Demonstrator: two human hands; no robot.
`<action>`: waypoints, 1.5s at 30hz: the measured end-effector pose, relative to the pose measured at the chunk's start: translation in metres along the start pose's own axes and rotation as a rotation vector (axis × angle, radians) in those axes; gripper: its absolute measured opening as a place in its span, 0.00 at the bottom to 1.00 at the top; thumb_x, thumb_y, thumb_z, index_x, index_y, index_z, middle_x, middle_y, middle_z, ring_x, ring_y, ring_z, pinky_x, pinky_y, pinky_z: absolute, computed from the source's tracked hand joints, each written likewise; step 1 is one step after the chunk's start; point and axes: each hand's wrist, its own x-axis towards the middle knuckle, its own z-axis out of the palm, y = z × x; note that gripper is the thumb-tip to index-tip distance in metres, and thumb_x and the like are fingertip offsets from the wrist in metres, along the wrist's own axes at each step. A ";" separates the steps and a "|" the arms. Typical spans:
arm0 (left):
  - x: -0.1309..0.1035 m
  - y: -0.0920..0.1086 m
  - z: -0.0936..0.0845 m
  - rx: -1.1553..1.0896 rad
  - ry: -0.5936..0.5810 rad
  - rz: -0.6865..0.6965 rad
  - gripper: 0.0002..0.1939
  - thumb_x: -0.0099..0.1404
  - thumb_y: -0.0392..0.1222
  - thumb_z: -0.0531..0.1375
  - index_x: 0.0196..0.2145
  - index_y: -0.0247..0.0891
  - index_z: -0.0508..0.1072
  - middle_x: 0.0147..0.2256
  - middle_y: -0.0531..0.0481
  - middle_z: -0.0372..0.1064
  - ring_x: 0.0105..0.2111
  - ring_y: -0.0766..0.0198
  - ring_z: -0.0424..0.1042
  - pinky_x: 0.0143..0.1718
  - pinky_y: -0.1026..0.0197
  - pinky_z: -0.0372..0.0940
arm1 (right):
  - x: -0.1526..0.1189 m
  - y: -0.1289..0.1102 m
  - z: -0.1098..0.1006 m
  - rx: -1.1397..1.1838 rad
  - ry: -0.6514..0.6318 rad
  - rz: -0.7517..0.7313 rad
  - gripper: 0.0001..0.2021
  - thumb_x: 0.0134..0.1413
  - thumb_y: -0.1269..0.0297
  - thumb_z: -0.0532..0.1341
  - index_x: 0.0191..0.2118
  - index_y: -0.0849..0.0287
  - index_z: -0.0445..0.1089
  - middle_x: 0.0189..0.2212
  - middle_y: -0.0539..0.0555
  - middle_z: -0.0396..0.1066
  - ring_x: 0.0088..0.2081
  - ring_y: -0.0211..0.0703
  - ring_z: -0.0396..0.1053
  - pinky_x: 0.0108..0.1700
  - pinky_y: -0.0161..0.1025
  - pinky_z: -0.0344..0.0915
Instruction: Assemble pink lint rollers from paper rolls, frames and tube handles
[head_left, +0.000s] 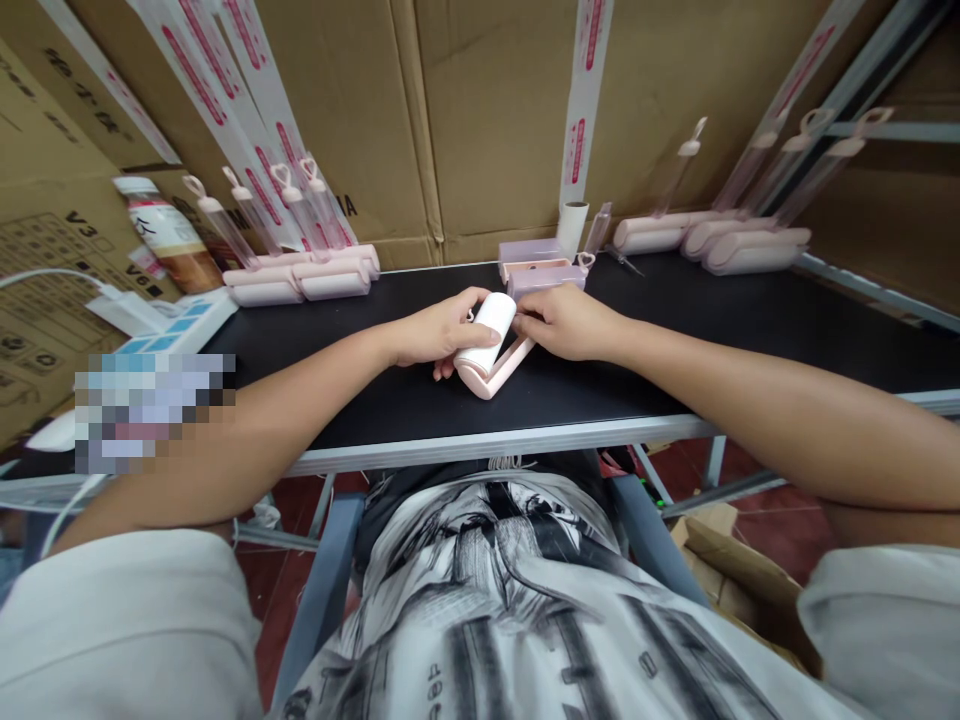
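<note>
My left hand [448,330] is closed round a white lint roll [495,318], thumb across its front. The lower end of the roll sits at the bent corner of a pale pink lint roller frame [504,374]. My right hand [564,320] pinches the far end of this frame, with its fingertips partly hidden. Both are held a little above the black tabletop [397,405]. Just behind my right hand lie a translucent lilac cover [544,285] and a pink part with a heart-shaped loop.
Several pink lint rollers [300,275] stand at the back left, and several lint rollers [757,250] at the back right. A white roll [572,232] stands upright behind the covers. At the left are a drink bottle [169,235] and a power strip [180,325]. Cardboard [495,120] walls the back.
</note>
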 end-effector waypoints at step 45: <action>0.015 0.007 0.014 -0.058 0.233 0.325 0.36 0.45 0.50 0.59 0.52 0.41 0.55 0.45 0.48 0.67 0.48 0.49 0.70 0.45 0.53 0.68 | 0.007 0.003 0.029 0.739 0.328 0.005 0.35 0.61 0.20 0.57 0.34 0.53 0.67 0.18 0.47 0.62 0.18 0.40 0.61 0.20 0.39 0.56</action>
